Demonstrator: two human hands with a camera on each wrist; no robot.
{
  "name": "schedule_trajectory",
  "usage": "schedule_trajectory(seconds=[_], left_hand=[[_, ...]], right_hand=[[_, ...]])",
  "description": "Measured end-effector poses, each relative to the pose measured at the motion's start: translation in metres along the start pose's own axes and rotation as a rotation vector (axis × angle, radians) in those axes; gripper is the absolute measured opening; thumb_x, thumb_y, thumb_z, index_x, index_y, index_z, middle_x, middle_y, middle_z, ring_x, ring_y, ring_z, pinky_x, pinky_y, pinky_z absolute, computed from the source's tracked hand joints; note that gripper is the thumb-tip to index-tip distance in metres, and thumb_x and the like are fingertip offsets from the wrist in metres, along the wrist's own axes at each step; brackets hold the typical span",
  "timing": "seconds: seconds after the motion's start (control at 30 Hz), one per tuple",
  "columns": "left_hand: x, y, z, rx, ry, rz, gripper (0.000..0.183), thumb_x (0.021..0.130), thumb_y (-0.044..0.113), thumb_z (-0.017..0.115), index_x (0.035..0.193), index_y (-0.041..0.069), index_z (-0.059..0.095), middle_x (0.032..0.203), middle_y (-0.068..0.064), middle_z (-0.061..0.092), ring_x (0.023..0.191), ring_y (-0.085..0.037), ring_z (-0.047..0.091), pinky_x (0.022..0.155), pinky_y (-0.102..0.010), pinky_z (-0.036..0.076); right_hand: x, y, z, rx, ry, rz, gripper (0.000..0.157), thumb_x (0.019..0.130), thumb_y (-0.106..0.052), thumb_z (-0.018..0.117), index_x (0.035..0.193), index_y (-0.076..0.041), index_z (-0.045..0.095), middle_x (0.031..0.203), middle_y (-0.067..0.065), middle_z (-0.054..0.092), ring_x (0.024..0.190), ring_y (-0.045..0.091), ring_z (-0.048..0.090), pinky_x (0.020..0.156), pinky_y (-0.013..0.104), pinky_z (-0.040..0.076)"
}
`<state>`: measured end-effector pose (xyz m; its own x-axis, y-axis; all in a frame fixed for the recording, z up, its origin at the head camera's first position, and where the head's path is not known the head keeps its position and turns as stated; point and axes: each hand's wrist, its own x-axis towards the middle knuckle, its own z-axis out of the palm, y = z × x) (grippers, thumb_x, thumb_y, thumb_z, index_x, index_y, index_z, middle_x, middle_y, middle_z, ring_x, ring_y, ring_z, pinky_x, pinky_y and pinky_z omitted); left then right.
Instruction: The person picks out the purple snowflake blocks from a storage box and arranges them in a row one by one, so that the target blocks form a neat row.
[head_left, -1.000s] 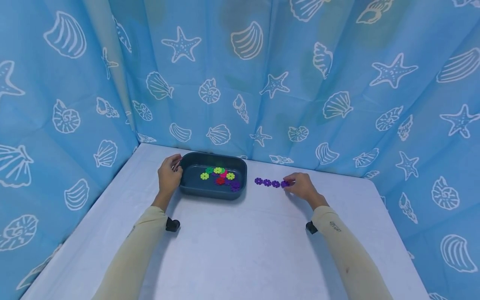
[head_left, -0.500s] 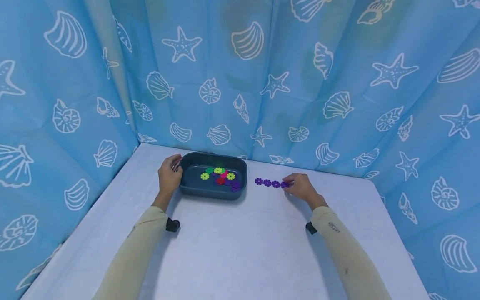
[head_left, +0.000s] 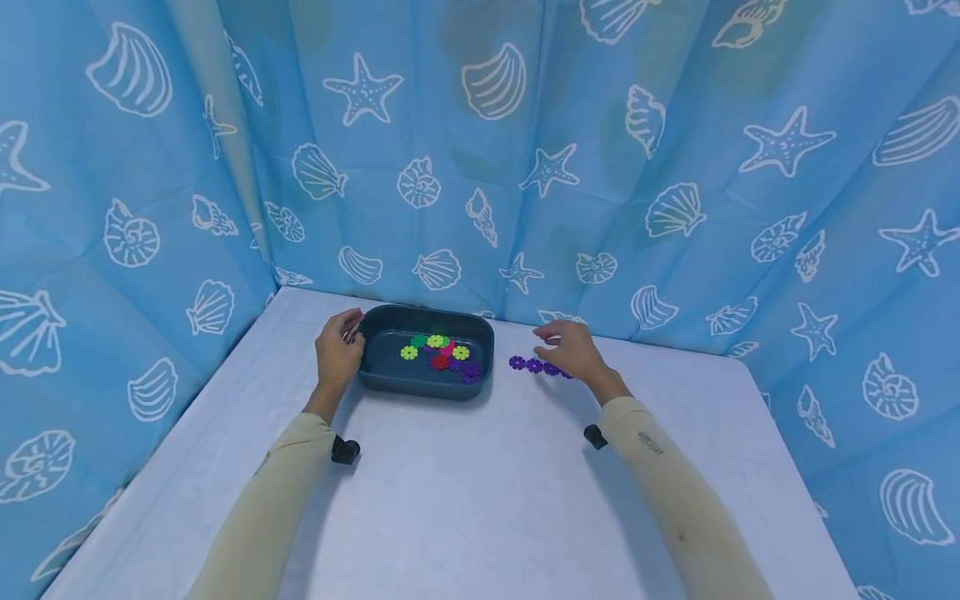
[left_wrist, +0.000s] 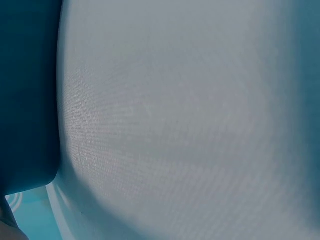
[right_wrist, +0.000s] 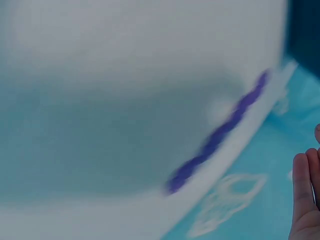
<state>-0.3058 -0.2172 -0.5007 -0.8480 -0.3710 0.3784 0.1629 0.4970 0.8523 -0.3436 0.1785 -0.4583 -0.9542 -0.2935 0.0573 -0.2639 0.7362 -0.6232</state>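
My left hand (head_left: pixel 339 346) grips the left end of a dark blue-grey plastic bin (head_left: pixel 423 387). Its fingers and thumb are at the rim. The bin holds several flower-shaped plastic discs in yellow, green, pink, red and purple, among them a yellow disc (head_left: pixel 408 353). To the right of the bin lies a row of purple flower discs (head_left: pixel 533 365) on the white cloth. Over the right part of that row hovers my right hand (head_left: pixel 576 352), holding nothing and hiding some of it. In the right wrist view its fingers (right_wrist: pixel 303 182) look straight, and the purple row shows blurred.
A white cloth (head_left: pixel 465 500) covers the table. Blue curtains (head_left: pixel 450 167) with white shell and starfish prints stand close behind it and along both sides. Small black cameras sit at both wrists, such as the left wrist camera (head_left: pixel 346 451).
My right hand has let go of the rightmost purple disc, lifted and moved left toward the bin. The row of discs and my left hand on the bin stay in place.
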Motion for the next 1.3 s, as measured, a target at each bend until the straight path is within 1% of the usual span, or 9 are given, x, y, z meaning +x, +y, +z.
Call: schedule_trajectory(seconds=[0.13,0.23,0.37,0.47,0.6,0.77,0.93,1.1,1.3], left_hand=[[0.000,-0.001,-0.002,0.007,0.002,-0.007,0.040,0.090,-0.010,0.057,0.128,0.000,0.058,0.125,-0.015,0.057,0.121,-0.024,0.057,0.105,-0.027,0.046],[0.000,-0.002,-0.003,0.001,-0.002,-0.008,0.040,0.089,-0.010,0.056,0.128,-0.001,0.057,0.125,-0.016,0.057,0.121,-0.025,0.057,0.105,-0.028,0.046],[-0.001,-0.004,-0.002,-0.013,-0.003,0.005,0.040,0.089,-0.011,0.056,0.128,-0.001,0.058,0.124,-0.017,0.058,0.120,-0.026,0.058,0.104,-0.028,0.047],[-0.001,-0.003,-0.002,-0.032,-0.001,0.016,0.039,0.088,-0.012,0.056,0.126,-0.002,0.059,0.123,-0.017,0.058,0.119,-0.027,0.058,0.103,-0.028,0.048],[0.000,-0.002,-0.002,-0.035,-0.007,0.016,0.039,0.087,-0.012,0.056,0.125,-0.002,0.059,0.123,-0.018,0.058,0.119,-0.028,0.059,0.102,-0.028,0.048],[0.002,-0.003,-0.002,-0.016,-0.008,0.003,0.040,0.089,-0.010,0.056,0.127,0.000,0.059,0.125,-0.015,0.058,0.120,-0.025,0.058,0.102,-0.026,0.048],[0.004,-0.002,-0.002,-0.020,-0.001,0.021,0.040,0.088,-0.010,0.057,0.126,0.000,0.060,0.124,-0.015,0.059,0.119,-0.024,0.059,0.102,-0.027,0.049],[0.005,-0.003,0.000,0.000,0.005,0.022,0.039,0.088,-0.010,0.057,0.126,0.001,0.060,0.123,-0.014,0.059,0.118,-0.023,0.059,0.102,-0.026,0.048],[0.003,-0.005,-0.002,0.004,0.000,0.015,0.038,0.089,-0.008,0.057,0.126,0.001,0.060,0.124,-0.014,0.059,0.119,-0.023,0.058,0.103,-0.029,0.048]], right_hand=[[0.014,-0.037,0.014,0.000,-0.026,-0.084,0.036,0.089,-0.020,0.072,0.123,-0.011,0.068,0.121,0.007,0.063,0.113,0.026,0.061,0.091,0.040,0.057],[0.024,-0.057,0.028,0.020,-0.065,-0.159,0.037,0.088,-0.017,0.073,0.123,-0.007,0.067,0.120,0.008,0.064,0.111,0.026,0.062,0.091,0.038,0.057],[0.034,-0.071,0.047,0.037,-0.149,-0.238,0.038,0.087,-0.012,0.074,0.123,-0.002,0.066,0.120,0.010,0.065,0.109,0.027,0.064,0.090,0.036,0.057],[0.038,-0.075,0.059,0.010,-0.216,-0.282,0.037,0.086,-0.009,0.074,0.120,0.000,0.067,0.119,0.011,0.065,0.107,0.029,0.065,0.088,0.035,0.058],[0.042,-0.081,0.067,-0.097,-0.304,-0.316,0.037,0.083,-0.007,0.077,0.118,0.000,0.069,0.117,0.012,0.066,0.104,0.028,0.065,0.086,0.034,0.059],[0.048,-0.092,0.066,-0.299,-0.424,-0.335,0.037,0.083,-0.006,0.077,0.119,-0.001,0.069,0.117,0.011,0.067,0.107,0.024,0.063,0.092,0.035,0.056],[0.052,-0.099,0.064,-0.441,-0.464,-0.378,0.028,0.083,-0.005,0.076,0.111,-0.005,0.074,0.109,0.008,0.071,0.100,0.019,0.065,0.089,0.032,0.058],[0.052,-0.102,0.065,-0.475,-0.474,-0.373,0.022,0.084,-0.006,0.075,0.106,-0.008,0.076,0.102,0.005,0.072,0.091,0.016,0.066,0.084,0.030,0.059],[0.052,-0.103,0.070,-0.477,-0.467,-0.315,0.021,0.085,-0.007,0.074,0.106,-0.008,0.076,0.101,0.006,0.072,0.090,0.016,0.065,0.085,0.031,0.059]])
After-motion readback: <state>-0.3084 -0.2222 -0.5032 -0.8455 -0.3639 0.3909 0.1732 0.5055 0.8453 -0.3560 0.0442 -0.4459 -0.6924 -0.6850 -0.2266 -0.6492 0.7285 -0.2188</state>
